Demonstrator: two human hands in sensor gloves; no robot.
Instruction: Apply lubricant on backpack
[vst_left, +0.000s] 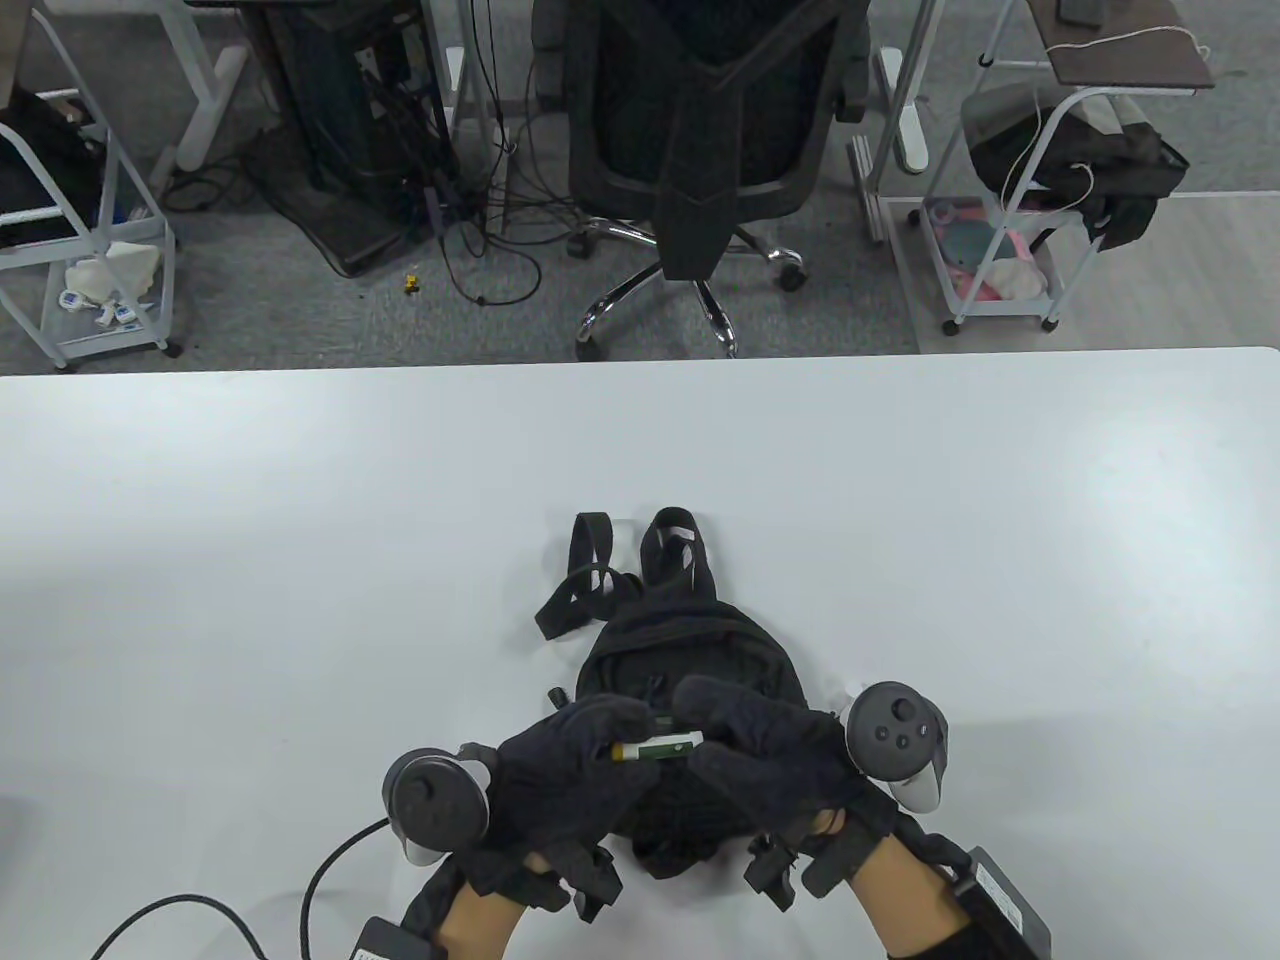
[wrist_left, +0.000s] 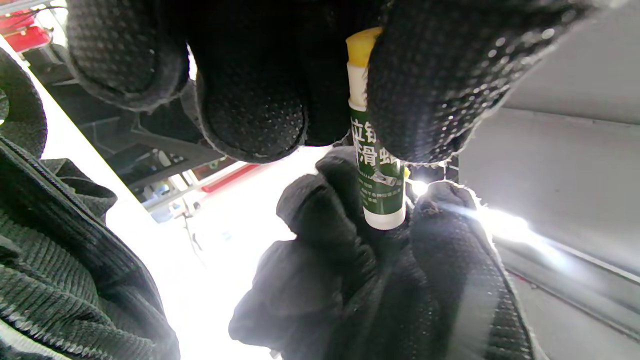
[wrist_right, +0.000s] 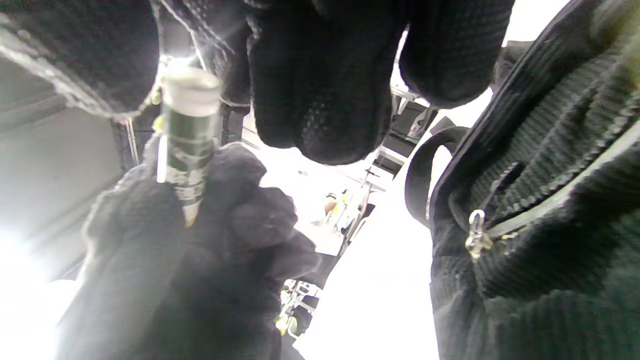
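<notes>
A small black backpack (vst_left: 690, 640) lies on the white table (vst_left: 300, 520), straps toward the far side. Both gloved hands hover over its near end and hold a green lubricant stick (vst_left: 657, 748) between them. My left hand (vst_left: 575, 765) pinches the yellow-tipped end; my right hand (vst_left: 760, 745) grips the white-capped end. In the left wrist view the stick (wrist_left: 377, 175) stands between my fingers and the right hand's. In the right wrist view the stick (wrist_right: 189, 135) is at upper left, and the backpack's zipper pull (wrist_right: 476, 235) hangs at right.
A black office chair (vst_left: 700, 150) stands beyond the table's far edge, with metal carts at the far left (vst_left: 90, 240) and far right (vst_left: 1010, 250). A black cable (vst_left: 320, 880) runs along the table's near left.
</notes>
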